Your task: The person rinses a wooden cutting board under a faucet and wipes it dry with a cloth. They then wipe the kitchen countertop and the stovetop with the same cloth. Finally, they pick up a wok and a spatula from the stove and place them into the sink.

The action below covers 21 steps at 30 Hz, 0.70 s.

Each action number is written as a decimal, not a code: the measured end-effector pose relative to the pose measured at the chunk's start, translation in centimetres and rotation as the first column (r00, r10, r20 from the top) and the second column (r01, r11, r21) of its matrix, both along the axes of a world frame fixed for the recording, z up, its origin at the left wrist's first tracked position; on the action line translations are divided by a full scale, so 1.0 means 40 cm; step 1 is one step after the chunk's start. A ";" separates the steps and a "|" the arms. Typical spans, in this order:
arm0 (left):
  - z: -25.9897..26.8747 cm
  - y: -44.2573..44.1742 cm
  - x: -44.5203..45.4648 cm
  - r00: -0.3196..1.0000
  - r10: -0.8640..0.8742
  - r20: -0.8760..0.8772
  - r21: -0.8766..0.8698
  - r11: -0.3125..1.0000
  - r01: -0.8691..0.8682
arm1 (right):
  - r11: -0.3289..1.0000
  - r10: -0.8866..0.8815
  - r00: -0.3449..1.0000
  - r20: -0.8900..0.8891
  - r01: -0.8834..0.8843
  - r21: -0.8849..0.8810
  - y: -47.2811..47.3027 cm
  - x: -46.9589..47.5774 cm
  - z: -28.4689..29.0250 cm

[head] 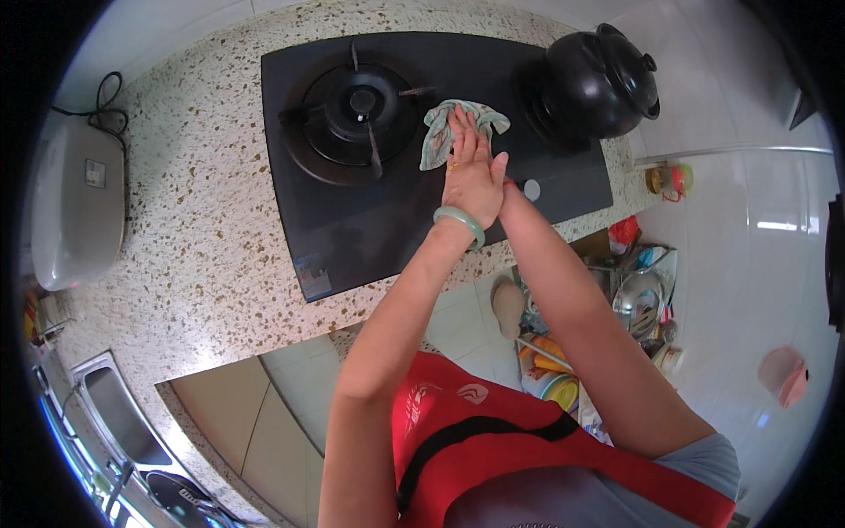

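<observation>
A pale green patterned cloth [436,142] lies bunched on the black glass gas hob [370,231], between the left burner [362,102] and the black lidded pot [594,82]. My left hand [472,178], wearing a ring and with a green bangle at the wrist, rests on top of my right hand [507,193]. Beneath it, my right hand presses the cloth to the glass; most of that hand is covered, and a red band shows at its wrist. A round control knob [531,190] sits just right of the wrists.
Speckled stone countertop [198,218] surrounds the hob. A grey appliance [86,198] with a black cord [105,109] stands at left, above a steel sink [125,416]. Jars [670,181] are by the right wall. Below, a crowded rack [637,297] stands on the tiled floor.
</observation>
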<state>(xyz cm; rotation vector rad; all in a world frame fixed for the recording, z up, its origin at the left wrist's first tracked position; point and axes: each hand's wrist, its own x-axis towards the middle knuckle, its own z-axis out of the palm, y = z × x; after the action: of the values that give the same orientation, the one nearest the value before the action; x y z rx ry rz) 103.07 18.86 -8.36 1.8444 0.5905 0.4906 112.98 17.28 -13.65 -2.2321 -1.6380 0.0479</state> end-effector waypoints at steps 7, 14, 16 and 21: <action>-0.040 0.049 0.147 0.961 0.189 -0.202 0.406 0.909 -0.093 | 1.000 0.011 1.000 0.004 -0.011 -0.010 0.039 0.134 -0.009; -0.033 0.122 0.266 0.924 0.113 -0.365 0.420 0.906 0.055 | 1.000 0.024 1.000 -0.007 -0.024 0.010 0.108 0.264 -0.006; -0.018 0.128 0.292 0.904 0.079 -0.420 0.409 0.906 0.110 | 0.999 0.028 0.999 -0.018 -0.027 0.019 0.114 0.293 -0.004; -0.047 0.070 0.344 0.914 -0.038 -0.404 0.376 0.904 0.204 | 0.999 0.016 0.999 -0.043 -0.015 0.033 0.036 0.341 0.003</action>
<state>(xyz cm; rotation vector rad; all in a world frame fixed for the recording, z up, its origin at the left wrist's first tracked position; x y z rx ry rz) 116.83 21.65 -10.25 2.3987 0.6628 0.1621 126.61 18.73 -13.52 -2.1796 -1.6219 0.0725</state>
